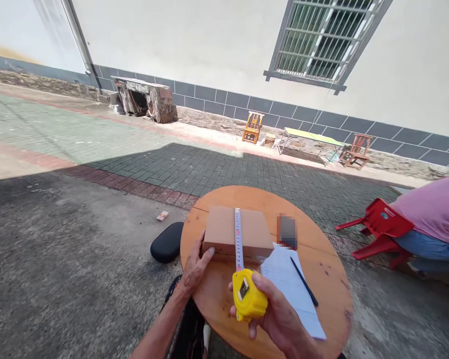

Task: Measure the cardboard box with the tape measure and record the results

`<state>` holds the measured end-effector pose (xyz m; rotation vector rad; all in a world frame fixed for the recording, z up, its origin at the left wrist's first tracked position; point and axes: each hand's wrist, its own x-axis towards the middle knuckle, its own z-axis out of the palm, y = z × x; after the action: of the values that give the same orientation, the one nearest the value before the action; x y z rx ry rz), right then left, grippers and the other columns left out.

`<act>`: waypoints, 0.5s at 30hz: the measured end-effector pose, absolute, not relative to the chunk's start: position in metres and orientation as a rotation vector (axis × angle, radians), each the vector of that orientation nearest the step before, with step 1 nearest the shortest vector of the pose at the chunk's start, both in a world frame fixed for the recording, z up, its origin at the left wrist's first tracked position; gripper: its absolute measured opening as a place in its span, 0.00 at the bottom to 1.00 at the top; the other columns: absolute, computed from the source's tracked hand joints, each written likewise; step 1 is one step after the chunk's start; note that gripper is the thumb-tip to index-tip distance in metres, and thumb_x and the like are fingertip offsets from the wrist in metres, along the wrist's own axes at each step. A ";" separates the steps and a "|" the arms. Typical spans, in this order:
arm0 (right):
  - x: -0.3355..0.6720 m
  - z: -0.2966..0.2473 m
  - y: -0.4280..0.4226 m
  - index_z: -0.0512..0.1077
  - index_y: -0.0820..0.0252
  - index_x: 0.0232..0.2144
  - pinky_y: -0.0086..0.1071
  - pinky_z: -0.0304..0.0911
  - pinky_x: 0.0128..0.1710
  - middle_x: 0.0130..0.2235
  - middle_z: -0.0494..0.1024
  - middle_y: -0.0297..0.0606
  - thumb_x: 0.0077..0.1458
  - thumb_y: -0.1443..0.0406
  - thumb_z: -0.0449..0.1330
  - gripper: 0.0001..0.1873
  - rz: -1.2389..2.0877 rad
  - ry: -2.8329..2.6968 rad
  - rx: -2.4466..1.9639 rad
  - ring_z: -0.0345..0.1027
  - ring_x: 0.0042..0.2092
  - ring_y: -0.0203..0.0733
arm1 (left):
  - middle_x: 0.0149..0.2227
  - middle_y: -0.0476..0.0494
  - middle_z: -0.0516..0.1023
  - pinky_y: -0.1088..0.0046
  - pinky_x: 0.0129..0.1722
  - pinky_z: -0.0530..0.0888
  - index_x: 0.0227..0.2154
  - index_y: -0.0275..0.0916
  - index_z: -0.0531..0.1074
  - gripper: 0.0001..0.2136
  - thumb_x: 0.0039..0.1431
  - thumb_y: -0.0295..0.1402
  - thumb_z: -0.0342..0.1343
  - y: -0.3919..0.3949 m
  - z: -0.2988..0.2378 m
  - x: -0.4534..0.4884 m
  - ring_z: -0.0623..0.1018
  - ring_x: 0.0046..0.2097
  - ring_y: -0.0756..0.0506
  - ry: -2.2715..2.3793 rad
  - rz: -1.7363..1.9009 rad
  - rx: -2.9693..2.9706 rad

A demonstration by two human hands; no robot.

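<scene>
Box (220,229): your left hand (194,267) lies flat on its corner, right hand (273,311) clenches tape case (248,295); keep blade (238,239) flat, square.

Single head-worn view, facing forward and down, close over round table (322,264), left hand (196,264) and right hand (280,319) at bottom edge, paved yard (97,149), wall (209,40) far beyond
</scene>
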<state>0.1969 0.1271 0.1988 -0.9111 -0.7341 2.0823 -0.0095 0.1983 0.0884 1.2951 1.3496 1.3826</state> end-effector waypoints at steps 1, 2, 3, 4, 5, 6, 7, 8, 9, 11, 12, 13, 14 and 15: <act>0.197 0.198 0.125 0.69 0.65 0.43 0.24 0.68 0.16 0.38 0.77 0.46 0.54 0.51 0.63 0.24 2.082 -0.732 -0.916 0.78 0.35 0.48 | 0.64 0.39 0.64 0.60 0.66 0.57 0.65 0.41 0.57 0.30 0.62 0.46 0.51 0.198 0.088 -0.010 0.61 0.66 0.40 1.343 1.386 1.298; 0.197 0.198 0.124 0.69 0.65 0.44 0.24 0.68 0.16 0.38 0.77 0.45 0.54 0.51 0.63 0.25 2.081 -0.729 -0.922 0.78 0.35 0.48 | 0.64 0.39 0.64 0.60 0.66 0.57 0.65 0.41 0.56 0.30 0.63 0.46 0.51 0.198 0.088 -0.010 0.61 0.66 0.40 1.335 1.389 1.301; 0.197 0.198 0.122 0.68 0.65 0.44 0.24 0.68 0.16 0.39 0.76 0.46 0.53 0.51 0.63 0.25 2.078 -0.725 -0.928 0.78 0.35 0.48 | 0.64 0.39 0.64 0.59 0.66 0.57 0.65 0.41 0.56 0.30 0.63 0.46 0.50 0.197 0.088 -0.010 0.61 0.67 0.40 1.329 1.393 1.304; 0.197 0.198 0.121 0.68 0.66 0.45 0.24 0.68 0.16 0.40 0.76 0.46 0.53 0.51 0.62 0.26 2.075 -0.723 -0.933 0.78 0.35 0.48 | 0.64 0.39 0.65 0.59 0.66 0.57 0.65 0.41 0.56 0.30 0.63 0.45 0.50 0.197 0.088 -0.010 0.61 0.67 0.40 1.324 1.396 1.309; 0.197 0.197 0.121 0.67 0.66 0.45 0.24 0.67 0.16 0.41 0.76 0.47 0.53 0.50 0.62 0.26 2.073 -0.723 -0.937 0.77 0.35 0.48 | 0.64 0.39 0.64 0.59 0.67 0.57 0.65 0.41 0.56 0.30 0.63 0.45 0.50 0.197 0.088 -0.009 0.61 0.67 0.40 1.323 1.399 1.315; 0.197 0.197 0.120 0.67 0.65 0.46 0.24 0.67 0.16 0.42 0.75 0.47 0.53 0.50 0.62 0.27 2.072 -0.728 -0.940 0.77 0.35 0.47 | 0.64 0.40 0.64 0.58 0.66 0.57 0.65 0.41 0.56 0.30 0.63 0.45 0.50 0.198 0.088 -0.009 0.60 0.67 0.40 1.325 1.400 1.320; 0.197 0.197 0.120 0.66 0.65 0.46 0.24 0.67 0.16 0.42 0.75 0.47 0.52 0.50 0.62 0.28 2.069 -0.740 -0.947 0.77 0.35 0.47 | 0.64 0.40 0.64 0.58 0.66 0.57 0.65 0.41 0.56 0.29 0.63 0.45 0.50 0.198 0.087 -0.009 0.60 0.67 0.39 1.329 1.398 1.324; 0.197 0.197 0.121 0.66 0.65 0.46 0.24 0.67 0.16 0.43 0.74 0.47 0.52 0.50 0.62 0.28 2.059 -0.758 -0.957 0.77 0.34 0.47 | 0.65 0.40 0.64 0.58 0.66 0.57 0.65 0.41 0.56 0.29 0.63 0.45 0.50 0.199 0.086 -0.008 0.60 0.67 0.39 1.330 1.394 1.328; 0.197 0.198 0.121 0.66 0.64 0.46 0.24 0.66 0.16 0.42 0.74 0.46 0.52 0.49 0.62 0.28 2.039 -0.788 -0.970 0.77 0.34 0.46 | 0.65 0.40 0.63 0.58 0.66 0.57 0.65 0.41 0.56 0.29 0.64 0.46 0.50 0.199 0.085 -0.008 0.60 0.67 0.39 1.327 1.392 1.328; 0.199 0.201 0.121 0.66 0.64 0.47 0.23 0.64 0.15 0.41 0.73 0.44 0.50 0.49 0.63 0.29 1.970 -0.884 -1.013 0.76 0.35 0.47 | 0.66 0.39 0.61 0.58 0.67 0.57 0.65 0.41 0.56 0.29 0.64 0.46 0.49 0.200 0.082 -0.009 0.59 0.67 0.39 1.318 1.408 1.308; 0.200 0.203 0.120 0.65 0.63 0.48 0.23 0.62 0.15 0.39 0.73 0.42 0.49 0.50 0.63 0.30 1.929 -0.949 -1.041 0.76 0.35 0.47 | 0.66 0.39 0.61 0.58 0.66 0.57 0.65 0.41 0.56 0.29 0.64 0.46 0.49 0.199 0.081 -0.009 0.59 0.67 0.38 1.331 1.435 1.288; 0.202 0.206 0.119 0.65 0.62 0.49 0.22 0.61 0.16 0.38 0.73 0.40 0.48 0.50 0.64 0.31 1.890 -1.019 -1.067 0.75 0.34 0.46 | 0.66 0.38 0.61 0.57 0.66 0.59 0.64 0.41 0.56 0.28 0.64 0.46 0.48 0.197 0.081 -0.011 0.60 0.67 0.38 1.358 1.474 1.267; 0.205 0.210 0.117 0.65 0.62 0.50 0.22 0.61 0.17 0.36 0.73 0.38 0.46 0.51 0.65 0.33 1.862 -1.092 -1.083 0.74 0.34 0.44 | 0.66 0.37 0.61 0.57 0.65 0.60 0.64 0.41 0.57 0.28 0.64 0.46 0.48 0.195 0.083 -0.013 0.61 0.66 0.37 1.397 1.523 1.246; 0.209 0.213 0.114 0.66 0.61 0.51 0.23 0.61 0.19 0.35 0.73 0.37 0.43 0.52 0.67 0.35 1.853 -1.168 -1.090 0.73 0.33 0.42 | 0.65 0.36 0.61 0.57 0.65 0.61 0.63 0.41 0.57 0.27 0.64 0.46 0.48 0.191 0.086 -0.016 0.62 0.66 0.36 1.440 1.575 1.231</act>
<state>0.2086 0.1144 0.2129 -1.0899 -1.1677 1.8532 -0.0157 0.1908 0.0864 1.2306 1.4398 1.5747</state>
